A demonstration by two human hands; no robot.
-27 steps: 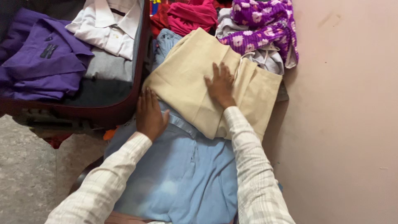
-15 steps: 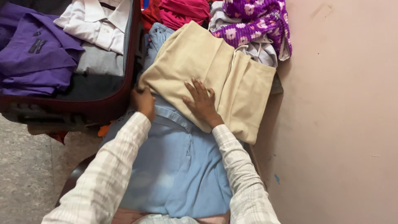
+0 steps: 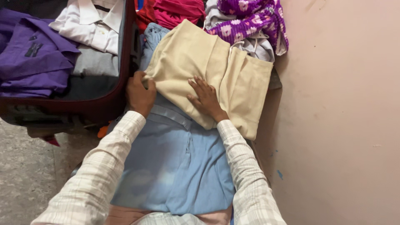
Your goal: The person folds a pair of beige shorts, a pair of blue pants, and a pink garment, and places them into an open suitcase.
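My left hand (image 3: 140, 95) curls over the corner of the beige folded garment (image 3: 196, 62), so my fingertips are out of sight under the cloth and I cannot tell how much I pinch. My right hand (image 3: 205, 99) lies flat and covers the garment's near edge. The light blue garment (image 3: 175, 166) runs under the beige one and under my sleeves. The suitcase (image 3: 104, 109) is cut off by the left and top edges, as are the red cloth (image 3: 175, 12) and the purple flowered cloth (image 3: 250, 21).
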